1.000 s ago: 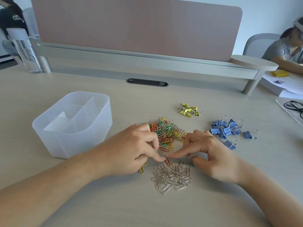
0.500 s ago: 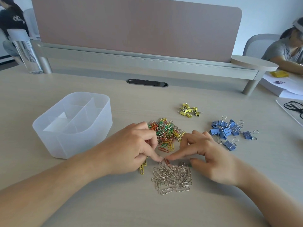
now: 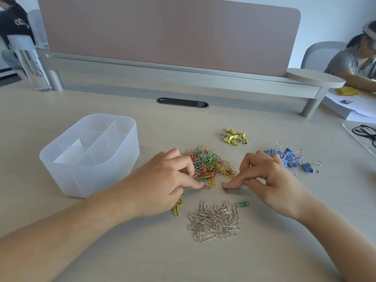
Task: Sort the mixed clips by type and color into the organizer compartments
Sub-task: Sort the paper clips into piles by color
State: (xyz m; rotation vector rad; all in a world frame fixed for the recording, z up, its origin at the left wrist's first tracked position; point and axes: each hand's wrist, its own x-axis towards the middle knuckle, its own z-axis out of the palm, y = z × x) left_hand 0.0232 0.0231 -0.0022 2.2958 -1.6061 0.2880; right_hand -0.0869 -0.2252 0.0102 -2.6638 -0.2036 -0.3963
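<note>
Coloured wire paper clips (image 3: 207,163) heaped on pale bench (image 3: 284,251), right of translucent plastic organizer (image 3: 91,176). Left hand (image 3: 160,184) pressing red clip (image 3: 206,187) by index fingertip, grip unclear; right hand (image 3: 272,180) pinching another red clip (image 3: 228,188).

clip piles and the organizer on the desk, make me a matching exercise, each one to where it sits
1 silver paper clips
2 yellow binder clips
3 blue binder clips
4 organizer

a far left
b farthest right pile
c pile nearest the camera
d pile farthest back

Pairs: 1-c, 2-d, 3-b, 4-a
</note>
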